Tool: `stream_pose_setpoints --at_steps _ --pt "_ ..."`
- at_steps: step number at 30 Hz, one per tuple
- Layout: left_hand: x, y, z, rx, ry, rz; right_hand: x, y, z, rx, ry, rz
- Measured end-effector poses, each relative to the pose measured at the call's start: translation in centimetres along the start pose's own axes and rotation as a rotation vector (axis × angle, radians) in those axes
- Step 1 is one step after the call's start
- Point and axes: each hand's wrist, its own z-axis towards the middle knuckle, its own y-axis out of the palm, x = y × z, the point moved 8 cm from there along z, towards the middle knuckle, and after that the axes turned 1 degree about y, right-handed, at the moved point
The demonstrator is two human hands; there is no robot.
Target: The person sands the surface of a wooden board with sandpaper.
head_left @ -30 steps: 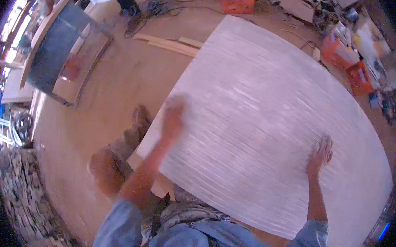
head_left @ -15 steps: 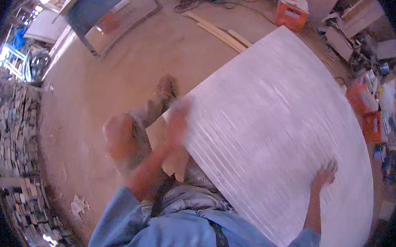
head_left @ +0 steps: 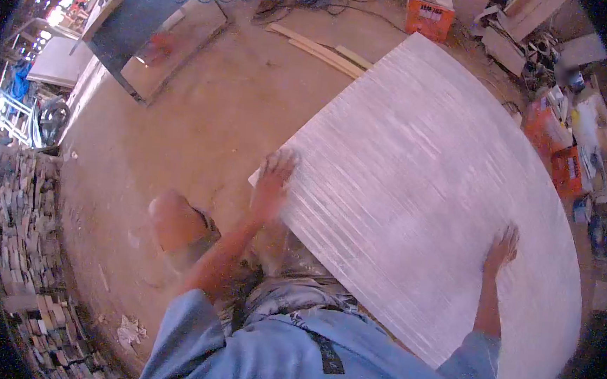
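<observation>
Sheet [head_left: 403,175] under and between hands. Left hand [head_left: 274,179]: fingers extended near sheet corner, no visible grip. Right hand [head_left: 501,250]: fingers extended, slightly spread, holding nothing. Risk: sheet may shift if hands press unevenly; palm abrasion possible if surface rough.

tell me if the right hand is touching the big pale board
Touching: the head view shows the right hand laid palm down on the pale board, with no gap visible beneath it.
</observation>
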Motion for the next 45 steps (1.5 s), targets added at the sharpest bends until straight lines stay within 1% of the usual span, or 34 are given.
stream_pose_setpoints --at_steps 2,4,5,6,7,8,9,11,12,13,14,15,16,17,18,19,21,22,25,26,27,29,30,32,33,34,35,36,37,39,40,42,44,45 --pt "0.0 -2.6 2.1 0.103 0.040 0.286 -0.9 -0.9 0.6 0.036 -0.032 -0.046" --pt "2.3 5.2 -0.7 -0.031 0.028 -0.110 -1.4 -1.2 0.7 -0.135 0.029 -0.093" --pt "6.5 7.1 -1.0 -0.128 0.147 -0.143 -0.6 0.3 0.6 -0.138 0.038 -0.100" --pt "11.0 7.8 -1.6 -0.223 0.267 -0.176 1.3 3.0 0.8 -0.044 0.072 0.497" --pt "15.0 7.0 -3.6 -0.241 0.502 -0.178 1.3 3.0 0.9 0.013 0.089 0.792" --pt "16.2 3.3 -4.0 -0.261 0.581 -0.239 1.3 2.9 1.0 0.075 0.090 1.085" --pt "13.4 3.4 -4.1 -0.256 0.586 -0.241 -0.4 1.9 0.6 0.113 0.059 0.910" --pt "4.4 3.1 -2.8 -0.105 0.345 -0.508 -4.3 0.2 -2.1 0.164 0.018 0.550" --pt "0.7 -0.3 -0.7 -0.173 0.069 -0.636 -6.4 -0.9 -4.4 0.178 0.009 0.364" --pt "-1.9 -2.7 0.9 -0.181 0.067 -0.473 -7.8 -1.9 -7.2 0.177 0.005 0.168" --pt "-4.5 -5.0 2.6 -0.192 0.067 -0.311 -10.2 -3.1 -9.3 0.212 -0.055 0.439" --pt "-4.3 -5.3 3.0 -0.099 0.365 0.115 -13.7 -4.6 -10.2 0.261 -0.107 0.702" --pt "-3.7 -4.6 2.6 -0.123 0.403 0.079 -18.4 -6.5 -10.1 0.170 -0.037 0.487" --pt "-2.0 -4.0 1.8 -0.165 0.523 0.004 -23.3 -8.6 -10.2 0.070 0.009 0.263" --pt "-0.2 -3.4 0.9 -0.203 0.641 -0.075 -27.0 -9.6 -10.2 0.047 -0.104 0.282" --pt "0.8 -3.1 1.2 -0.221 0.669 -0.105 -30.6 -12.4 -8.0 -0.129 0.026 0.223" --pt "3.8 -2.5 0.5 -0.271 1.001 -0.193 -32.9 -14.5 -6.5 -0.067 -0.052 0.264" --pt "2.3 -1.8 2.6 -0.138 0.987 -0.180 -33.2 -14.6 -6.0 -0.048 -0.038 0.260" --pt "-3.4 -3.0 8.5 -0.298 0.835 -0.035 -32.6 -14.1 -5.7 -0.005 -0.018 0.260" --pt "-4.3 -3.4 10.4 -0.286 0.855 0.168 -32.7 -13.7 -4.6 0.022 -0.051 0.281" --pt "-3.9 -4.2 11.2 -0.302 0.871 0.146 -32.3 -13.4 -3.5 0.005 -0.034 0.261" --pt "-3.0 -5.5 10.4 -0.457 0.859 0.113 -31.9 -14.2 -2.4 0.041 -0.018 0.235" --pt "-2.2 -6.4 10.1 -0.472 0.882 0.099 -32.4 -15.1 -1.8 0.054 -0.029 0.255" --pt "-1.1 -6.3 7.2 -0.613 0.977 0.271 -33.6 -16.2 -1.1 0.092 -0.068 0.267" --pt "-0.8 -7.2 7.0 -0.632 0.996 0.251 -34.7 -16.6 0.0 0.118 -0.096 0.266" --pt "0.3 -7.1 5.8 -0.739 1.075 0.113 -34.7 -16.6 0.4 0.109 -0.077 0.252" --pt "1.5 -6.9 4.6 -0.848 1.145 -0.024 -35.0 -17.3 0.7 0.139 -0.121 0.316" --pt "2.6 -6.1 4.1 -0.857 1.162 -0.027 -35.3 -18.0 0.9 0.176 -0.165 0.380" --pt "4.3 -5.4 3.0 -0.854 1.253 -0.083 -35.2 -18.0 1.0 0.173 -0.146 0.373" --pt "9.7 -3.3 -1.0 -0.810 1.421 -0.206 -32.8 -18.0 0.0 0.043 -0.068 0.113" --pt "12.4 -1.8 -2.3 -0.774 1.483 -0.283 -32.4 -18.0 -0.1 0.065 -0.063 0.138" --pt "18.6 2.0 -4.8 -0.529 1.613 -0.187 -31.4 -19.1 -0.3 0.055 -0.035 0.163" --pt "22.5 4.0 -5.7 -0.547 1.309 -0.425 -30.8 -20.3 -0.1 0.066 -0.022 0.244" --pt "22.4 3.8 -5.8 -0.543 1.301 -0.417 -30.6 -20.2 -0.3 0.069 -0.029 0.253"
